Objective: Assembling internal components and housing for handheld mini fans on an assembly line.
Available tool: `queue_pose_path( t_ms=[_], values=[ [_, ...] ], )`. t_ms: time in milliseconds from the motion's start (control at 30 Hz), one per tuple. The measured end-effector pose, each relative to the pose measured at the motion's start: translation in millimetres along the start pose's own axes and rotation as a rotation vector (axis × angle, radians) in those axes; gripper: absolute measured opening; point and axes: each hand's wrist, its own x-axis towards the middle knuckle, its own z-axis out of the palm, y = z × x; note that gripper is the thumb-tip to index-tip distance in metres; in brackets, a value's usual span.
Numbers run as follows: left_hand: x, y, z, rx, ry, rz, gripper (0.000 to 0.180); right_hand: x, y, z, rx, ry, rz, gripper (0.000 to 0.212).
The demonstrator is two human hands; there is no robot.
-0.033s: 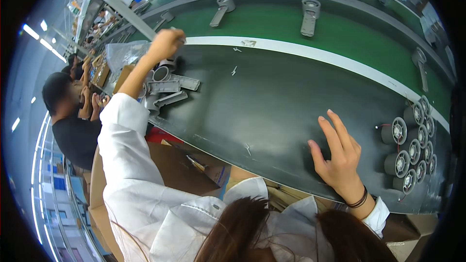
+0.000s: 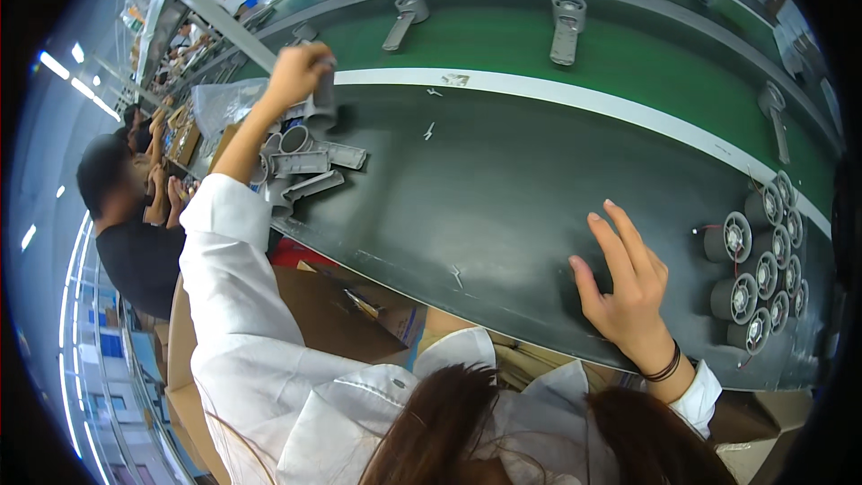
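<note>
At the far left of the dark green table, my left hand [image 2: 298, 76] is closed on a grey plastic housing [image 2: 321, 106]. The piece hangs down from my fingers beside a heap of similar grey housings [image 2: 303, 163], which have round rings and long handle-like arms. My fingers hide its upper end. My right hand [image 2: 628, 292] is open over the near right part of the table, fingers spread, holding nothing. To its right stands a cluster of small round fans [image 2: 759, 277] in grey cylinders, some with thin red wires.
Beyond a white strip [image 2: 530, 92], a green conveyor belt [image 2: 485, 40] carries grey housings [image 2: 566, 31]. Small white scraps [image 2: 428, 131] lie on the table [image 2: 449, 207]. A clear plastic bag [image 2: 224, 106] is at the left, with a person in black [image 2: 139, 251] beyond. A cardboard box [image 2: 332, 310] stands below the near edge.
My left hand has moved slightly left and down, and the grey housing under it now shows more fully, upright. The right hand keeps its place. Belt housings have shifted slightly left.
</note>
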Motion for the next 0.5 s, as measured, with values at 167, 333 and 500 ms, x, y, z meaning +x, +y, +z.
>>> queue_pose_path(
  t_ms=[167,333,500],
  values=[
    [35.4,60.2,-36.5,-1.007,0.249,-0.318,0.014,-2.6,-2.7,-0.7,0.016,0.1,-0.029,0.053],
    [23.1,171.1,6.5,-1.635,-0.019,-0.442,0.018,6.8,4.4,-5.5,0.562,0.158,0.288,0.092],
    [-14.8,271.0,52.0,-1.979,-0.719,-0.709,0.021,6.9,12.1,5.6,0.804,0.295,0.26,0.102]
  ],
)
